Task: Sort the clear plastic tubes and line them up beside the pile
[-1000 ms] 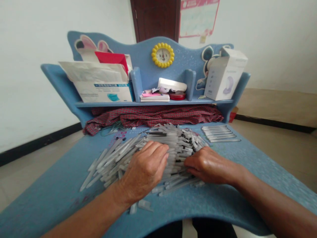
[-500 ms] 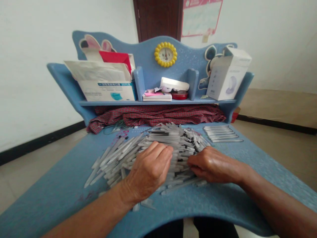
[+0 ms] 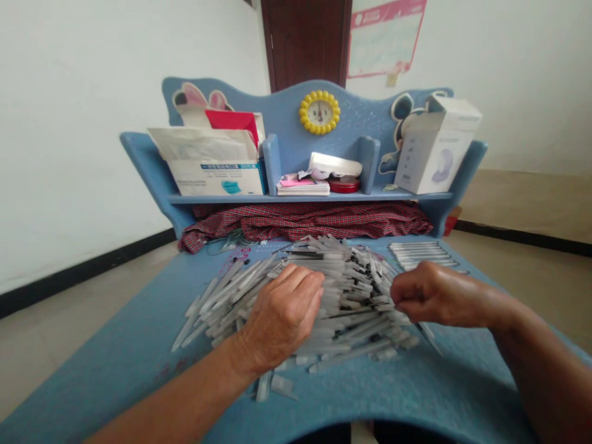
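Observation:
A big heap of clear plastic pen barrels (image 3: 342, 296) lies in the middle of the blue desk (image 3: 139, 345). My left hand (image 3: 282, 317) rests palm down on the heap's near left side, fingers curled over the barrels. My right hand (image 3: 428, 293) is closed at the heap's right edge, raised a little, pinching a thin barrel that sticks out below it toward the right. A neat row of barrels (image 3: 423, 254) lies just behind my right hand.
A red checked cloth (image 3: 305, 221) lies under the desk's shelf. On the shelf stand a box of masks (image 3: 217, 176), a stack of papers with a red tin (image 3: 343, 184) and a white carton (image 3: 435, 154). A yellow clock (image 3: 319, 113) sits on the backboard.
My right hand has moved right and lifted off the heap, pulling a barrel out. My left hand stays on the heap. The view has shifted slightly left.

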`<state>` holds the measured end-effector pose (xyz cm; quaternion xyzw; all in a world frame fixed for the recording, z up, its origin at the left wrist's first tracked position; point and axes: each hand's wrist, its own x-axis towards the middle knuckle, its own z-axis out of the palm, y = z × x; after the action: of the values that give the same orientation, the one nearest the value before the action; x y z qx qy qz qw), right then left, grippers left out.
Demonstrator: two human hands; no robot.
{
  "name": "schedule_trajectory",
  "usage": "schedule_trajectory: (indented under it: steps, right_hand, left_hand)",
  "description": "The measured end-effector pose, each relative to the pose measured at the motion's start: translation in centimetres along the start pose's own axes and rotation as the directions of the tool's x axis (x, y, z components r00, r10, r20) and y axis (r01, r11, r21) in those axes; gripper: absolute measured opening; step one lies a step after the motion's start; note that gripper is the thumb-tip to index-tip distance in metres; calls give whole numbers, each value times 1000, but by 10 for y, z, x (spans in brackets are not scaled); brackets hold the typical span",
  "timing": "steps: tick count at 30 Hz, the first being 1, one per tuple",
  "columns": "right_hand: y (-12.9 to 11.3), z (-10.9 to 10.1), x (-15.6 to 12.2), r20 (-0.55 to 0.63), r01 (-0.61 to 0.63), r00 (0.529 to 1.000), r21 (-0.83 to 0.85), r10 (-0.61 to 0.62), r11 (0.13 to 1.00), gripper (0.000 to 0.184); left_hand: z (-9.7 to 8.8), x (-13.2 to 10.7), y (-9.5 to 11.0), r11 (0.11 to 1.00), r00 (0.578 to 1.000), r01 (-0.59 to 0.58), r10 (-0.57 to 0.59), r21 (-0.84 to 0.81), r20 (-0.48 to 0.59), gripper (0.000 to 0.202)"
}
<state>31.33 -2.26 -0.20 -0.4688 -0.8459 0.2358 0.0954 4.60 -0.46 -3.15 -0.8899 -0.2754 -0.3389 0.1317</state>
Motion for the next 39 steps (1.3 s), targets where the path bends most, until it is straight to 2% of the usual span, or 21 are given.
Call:
schedule_trajectory:
  steps: [5, 14, 26, 35, 39]
  right_hand:
    - [15, -5, -2, -64, -93, 992, 204, 108, 975, 10]
    - [16, -8, -4, -146, -88, 981, 261, 130, 961, 12]
    - [17, -11, -4, -181, -105, 972, 230, 148, 968, 13]
    - [20, -8, -3, -172, -86, 977, 211, 123, 974, 15]
    - [19, -7, -2, -167, -59, 981, 210, 95, 976, 13]
  left_hand:
    - [0, 0, -1, 1000, 1000, 14, -14, -3, -7, 13]
    - [-3, 1, -3, 1000, 999, 28, -28, 13, -21, 13]
    - [-3, 1, -6, 996, 998, 57, -58, 70, 20, 13]
    - [-2, -1, -6, 998, 997, 63, -64, 28, 44, 15]
    - [-4, 0, -5, 999, 995, 29, -26, -29, 97, 16]
